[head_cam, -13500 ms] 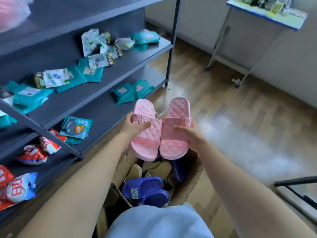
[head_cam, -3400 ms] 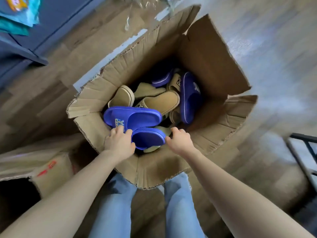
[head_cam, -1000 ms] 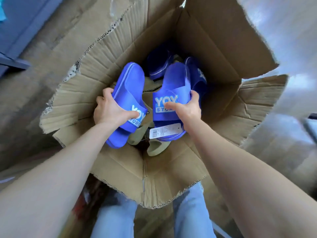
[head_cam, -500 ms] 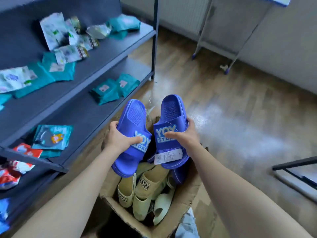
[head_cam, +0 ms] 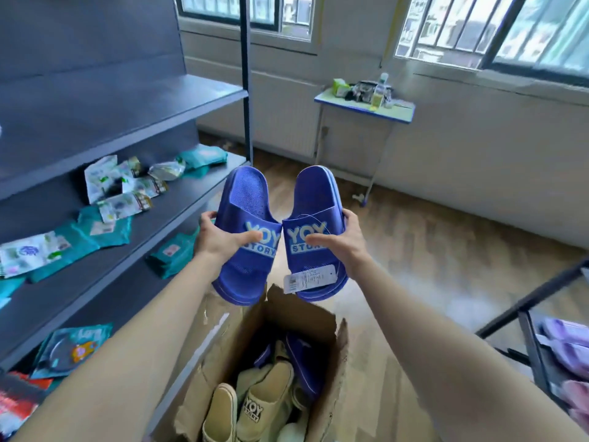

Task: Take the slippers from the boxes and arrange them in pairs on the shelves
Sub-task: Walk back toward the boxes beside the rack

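I hold a pair of blue slippers side by side in the air above the cardboard box (head_cam: 322, 317). My left hand (head_cam: 220, 239) grips the left blue slipper (head_cam: 245, 199) across its strap. My right hand (head_cam: 342, 242) grips the right blue slipper (head_cam: 314, 196), which carries a white tag (head_cam: 310, 278). Inside the box lie beige slippers (head_cam: 261, 406) and another blue slipper (head_cam: 302, 362). The dark shelves (head_cam: 95, 116) stand to the left of the slippers.
Teal and white packets (head_cam: 105, 199) lie on the middle shelf, more packets (head_cam: 68, 349) on the lowest one. A small table (head_cam: 363, 106) with bottles stands by the far wall. A second dark rack (head_cam: 538, 314) with pinkish goods is at the right. Wooden floor lies ahead.
Both hands have lifted the blue pair higher, away from the box, and my view has tilted up to take in the windows and upper shelf.
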